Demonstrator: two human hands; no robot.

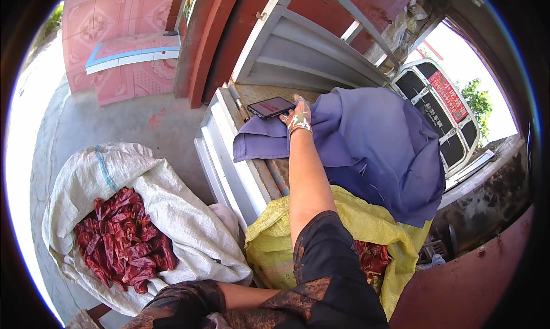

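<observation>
My right hand (pixel 299 116), in a patterned glove with pale fingertips, reaches far forward. Its fingers are closed at the right end of a dark smartphone (pixel 271 107) with a lit screen. The phone lies at the border of a bluish-purple cloth (pixel 366 128) and a worn, rusty flat surface. Beneath my right arm is a yellow woven sack (pixel 268 231) with dried red chillies (pixel 372 257) inside. My left forearm (pixel 246 295) crosses low in front of me; its hand is hidden behind my right arm.
A white woven sack (pixel 189 237) of dried red chillies (pixel 123 240) stands open at left. Behind the phone rises a grey metal side panel (pixel 309 48). At right are a framed vehicle rear (pixel 441 108) and a dark red panel (pixel 464 289). A pink tiled wall (pixel 117 20) stands at far left.
</observation>
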